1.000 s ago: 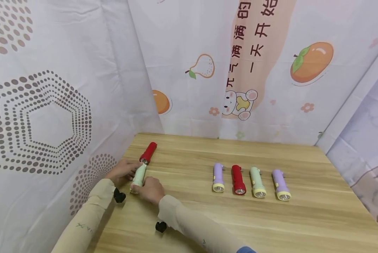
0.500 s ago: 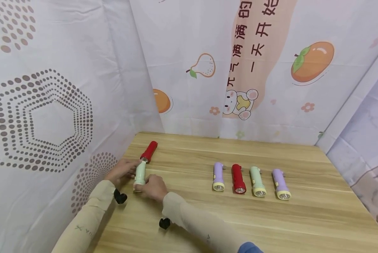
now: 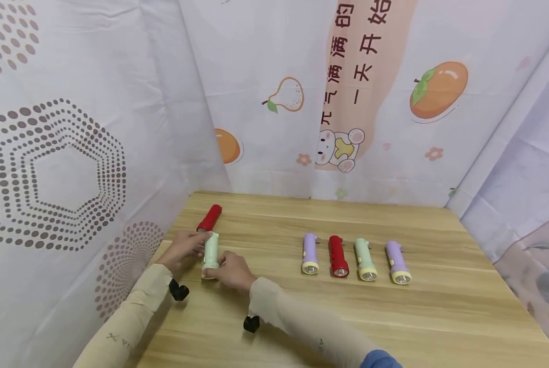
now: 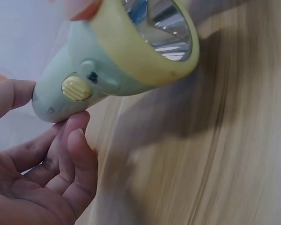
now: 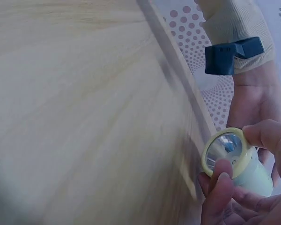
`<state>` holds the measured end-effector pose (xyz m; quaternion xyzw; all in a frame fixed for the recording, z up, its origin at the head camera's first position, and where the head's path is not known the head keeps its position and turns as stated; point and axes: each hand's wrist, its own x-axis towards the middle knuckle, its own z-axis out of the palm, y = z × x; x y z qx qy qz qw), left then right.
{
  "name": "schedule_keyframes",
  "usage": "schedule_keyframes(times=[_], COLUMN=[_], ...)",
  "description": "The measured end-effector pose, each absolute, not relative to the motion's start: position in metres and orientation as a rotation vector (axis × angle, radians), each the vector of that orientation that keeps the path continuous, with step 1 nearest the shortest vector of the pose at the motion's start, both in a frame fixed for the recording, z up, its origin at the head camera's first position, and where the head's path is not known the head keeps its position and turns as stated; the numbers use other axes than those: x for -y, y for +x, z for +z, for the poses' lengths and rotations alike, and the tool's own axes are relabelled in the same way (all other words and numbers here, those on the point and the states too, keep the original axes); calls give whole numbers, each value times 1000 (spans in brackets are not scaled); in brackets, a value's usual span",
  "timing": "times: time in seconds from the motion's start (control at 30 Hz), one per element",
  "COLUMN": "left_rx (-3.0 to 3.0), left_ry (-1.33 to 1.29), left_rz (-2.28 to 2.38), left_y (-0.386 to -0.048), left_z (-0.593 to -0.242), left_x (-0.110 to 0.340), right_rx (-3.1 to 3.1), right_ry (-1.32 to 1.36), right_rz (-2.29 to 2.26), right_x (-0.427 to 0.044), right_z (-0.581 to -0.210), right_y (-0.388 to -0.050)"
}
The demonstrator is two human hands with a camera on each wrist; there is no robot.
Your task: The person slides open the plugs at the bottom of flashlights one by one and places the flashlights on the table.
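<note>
Both hands hold a pale green flashlight (image 3: 211, 248) with a yellow head ring, over the table's left side. At its tail end, my left hand (image 3: 184, 249) pinches it between thumb and fingers; the left wrist view shows the yellow switch (image 4: 76, 88) facing that camera. Thumb and fingers of my right hand (image 3: 234, 272) grip the head end by its yellow ring (image 5: 243, 161). The lens end points toward the person. Just behind the left fingertips lies a red flashlight (image 3: 211, 216), its lens end partly hidden by that hand.
To the right, a row lies on the wooden table (image 3: 348, 317): a purple flashlight (image 3: 310, 250), a red one (image 3: 337, 254), a green one (image 3: 364, 256) and another purple one (image 3: 396, 259). Printed curtains (image 3: 256, 51) border the table's back and sides.
Both hands have shifted the green flashlight slightly right, away from the red one, and turned it from slanted to nearly straight. The head view has swung a little; the row lies as before.
</note>
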<state>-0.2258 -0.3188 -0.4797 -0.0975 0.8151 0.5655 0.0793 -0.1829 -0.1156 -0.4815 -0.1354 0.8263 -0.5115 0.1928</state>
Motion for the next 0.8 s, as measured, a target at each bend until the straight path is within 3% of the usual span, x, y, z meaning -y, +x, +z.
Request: schedule_keyframes(times=[0.8], left_rx=[-2452], left_ry=[-43], left_rz=[1720], left_y=[-213], left_z=[-474], left_x=[243], right_rx=[-2280], right_ry=[-480], right_rz=[-1444], right_x=[28], right_z=[-476], right_y=[-181])
